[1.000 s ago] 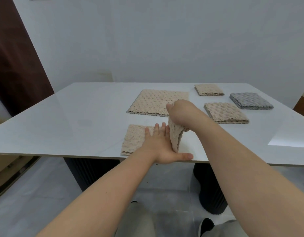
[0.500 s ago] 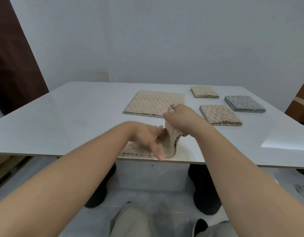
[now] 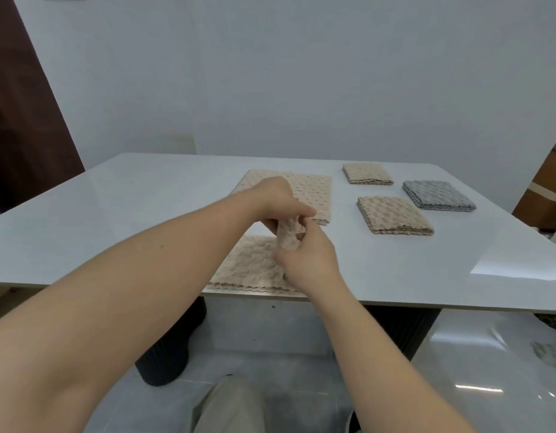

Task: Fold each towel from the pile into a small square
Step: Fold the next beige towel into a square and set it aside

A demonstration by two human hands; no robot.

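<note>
Beige towel (image 3: 255,267), half folded, waffle-textured

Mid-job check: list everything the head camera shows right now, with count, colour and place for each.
table: one, glossy white, fills the middle of the view
half-folded towel: one, beige, at the near table edge, one flap raised
spread towels: layers not countable, beige, mid-table behind the hands
far folded square: one, beige, far right
near folded square: one, beige, right of the hands
grey folded square: one, grey, rightmost
table legs: two, black, under the tabletop
door: one, dark brown, far left
left hand: pinches the raised flap's top
right hand: holds the flap lower down
</note>
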